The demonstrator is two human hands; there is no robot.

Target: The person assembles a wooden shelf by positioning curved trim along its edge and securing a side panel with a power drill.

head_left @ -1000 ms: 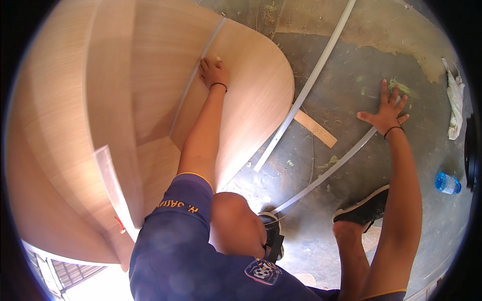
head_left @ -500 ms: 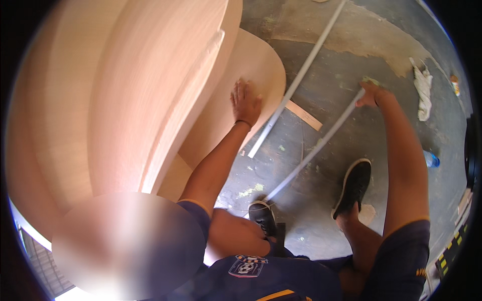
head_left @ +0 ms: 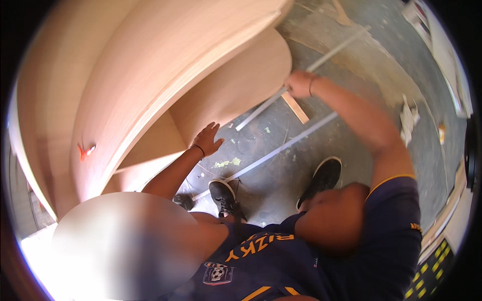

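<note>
Head cam: L hand [head_left: 206, 141] splayed nr panel [head_left: 233, 83], R hand [head_left: 300, 84] over strip [head_left: 260, 111], grip unclear, slat [head_left: 296, 109] adj.

beige wood-grain panel [head_left: 165, 65]; pale grey strip [head_left: 288, 143]; navy shirt [head_left: 286, 266]

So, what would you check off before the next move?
1. Left hand free: ok, open and holding nothing.
2. Firm grip of the right hand on the upper strip: cannot tell, motion blur.
3. Lower strip not pinned by the left shoe: cannot tell, they overlap in view.
4. Floor tidy: not ok, a wood piece and cloth lie there.
5. Cloth apart from both strips: ok.
</note>
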